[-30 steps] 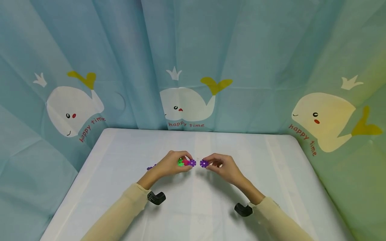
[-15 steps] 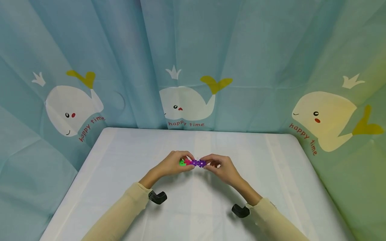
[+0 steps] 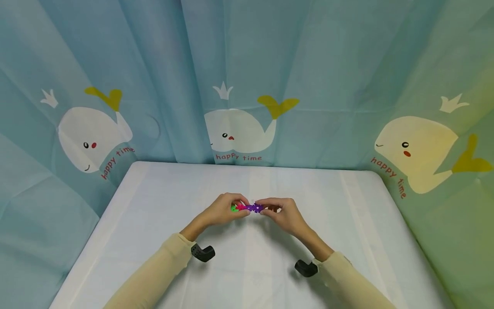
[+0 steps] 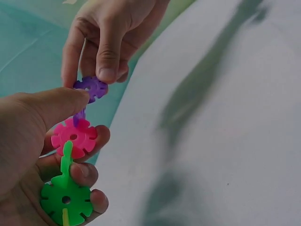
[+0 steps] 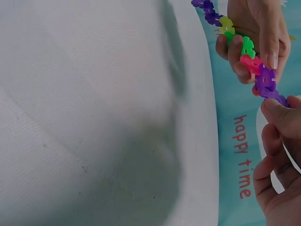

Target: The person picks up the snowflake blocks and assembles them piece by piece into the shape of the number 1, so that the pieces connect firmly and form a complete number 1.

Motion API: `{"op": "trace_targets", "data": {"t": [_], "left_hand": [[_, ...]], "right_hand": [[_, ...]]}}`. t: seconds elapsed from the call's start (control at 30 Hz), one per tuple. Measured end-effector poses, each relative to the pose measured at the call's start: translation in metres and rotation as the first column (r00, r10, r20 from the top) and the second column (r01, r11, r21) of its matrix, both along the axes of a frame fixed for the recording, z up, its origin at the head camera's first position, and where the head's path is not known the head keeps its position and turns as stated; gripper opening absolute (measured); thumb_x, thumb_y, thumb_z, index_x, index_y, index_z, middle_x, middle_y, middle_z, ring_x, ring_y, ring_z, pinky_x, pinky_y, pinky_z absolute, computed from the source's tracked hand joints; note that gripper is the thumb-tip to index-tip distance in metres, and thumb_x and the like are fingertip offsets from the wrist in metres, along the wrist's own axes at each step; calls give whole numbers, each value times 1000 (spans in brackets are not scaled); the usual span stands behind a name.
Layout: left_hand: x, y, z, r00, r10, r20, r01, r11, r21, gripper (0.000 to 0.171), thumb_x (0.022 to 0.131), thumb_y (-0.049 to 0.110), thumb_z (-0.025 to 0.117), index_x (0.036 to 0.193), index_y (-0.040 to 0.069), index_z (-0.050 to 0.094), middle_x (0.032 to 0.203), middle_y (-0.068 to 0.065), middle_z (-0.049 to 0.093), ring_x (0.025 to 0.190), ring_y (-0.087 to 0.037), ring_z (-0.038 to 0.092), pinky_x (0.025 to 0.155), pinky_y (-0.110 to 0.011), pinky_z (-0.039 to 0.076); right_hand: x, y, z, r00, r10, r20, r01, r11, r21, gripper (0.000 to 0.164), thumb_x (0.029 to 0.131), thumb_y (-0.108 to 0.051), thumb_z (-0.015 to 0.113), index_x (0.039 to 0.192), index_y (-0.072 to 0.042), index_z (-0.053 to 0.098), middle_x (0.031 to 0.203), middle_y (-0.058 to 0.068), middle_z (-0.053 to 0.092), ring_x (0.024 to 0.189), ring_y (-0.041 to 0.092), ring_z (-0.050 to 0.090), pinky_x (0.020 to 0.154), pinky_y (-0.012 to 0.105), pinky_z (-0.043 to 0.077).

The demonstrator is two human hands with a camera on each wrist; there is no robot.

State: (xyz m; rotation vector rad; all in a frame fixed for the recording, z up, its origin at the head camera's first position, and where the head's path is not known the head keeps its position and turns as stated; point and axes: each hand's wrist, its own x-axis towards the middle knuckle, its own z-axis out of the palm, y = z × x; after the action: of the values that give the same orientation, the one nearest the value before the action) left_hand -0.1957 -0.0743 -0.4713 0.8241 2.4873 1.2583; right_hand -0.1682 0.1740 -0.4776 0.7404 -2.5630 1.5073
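My left hand (image 3: 221, 210) grips a chain of interlocking snowflake discs above the table. In the left wrist view a green disc (image 4: 66, 195) lies along the fingers, with a pink disc (image 4: 74, 136) slotted beyond it. The purple disc at the chain's end (image 5: 265, 80) is pinched near my left thumb. My right hand (image 3: 287, 214) pinches another purple snowflake disc (image 5: 276, 97) between thumb and finger. Its edge meets the chain's purple end; how deeply the slots engage cannot be made out. A yellow disc (image 5: 226, 23) and further purple discs (image 5: 207, 9) trail behind my left hand.
A white-covered table (image 3: 247, 266) lies under both hands. Behind it hangs a blue curtain (image 3: 328, 86) printed with whales. Black wrist cameras (image 3: 203, 253) sit at both cuffs.
One second ago a gap stood between the two purple discs. My hands have since come together, and the discs now touch and overlap at their edges.
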Motion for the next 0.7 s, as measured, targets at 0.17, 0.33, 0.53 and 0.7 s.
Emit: {"op": "trace_targets", "data": {"t": [0.17,0.33,0.53,0.7], "left_hand": [[1,0,0,999,16,40,-17,999,29,17,93,24,77,106,14,73,92,3,68,82,-15,55,67,-28,45],[0,-2,0,997,15,71,-19,998,57,19,94,23,76,108,11,73,89,2,68,79,-15,55,67,-28,44],[-1,-3,3,995,7,100,-13,998,61,20,93,22,77,108,10,73,85,2,67,76,-14,53,64,-26,41],[0,-2,3,996,15,92,-19,999,49,20,93,21,78,107,9,73,86,2,67,77,-15,53,64,-27,42]], "right_hand": [[-1,-2,2,1000,-5,2,5,1000,-9,25,86,-3,81,110,-9,81,102,5,78,73,14,61,64,29,50],[-4,-6,4,1000,-3,6,3,1000,-2,25,85,-2,81,108,-12,81,101,3,79,72,13,62,65,31,52],[-6,-9,7,1000,12,3,-12,1000,4,27,84,2,81,107,-12,82,99,1,79,73,13,64,65,32,54],[-5,-10,6,1000,17,-10,-17,1000,23,27,85,3,80,107,-12,82,98,1,79,72,12,62,64,31,52]]}}
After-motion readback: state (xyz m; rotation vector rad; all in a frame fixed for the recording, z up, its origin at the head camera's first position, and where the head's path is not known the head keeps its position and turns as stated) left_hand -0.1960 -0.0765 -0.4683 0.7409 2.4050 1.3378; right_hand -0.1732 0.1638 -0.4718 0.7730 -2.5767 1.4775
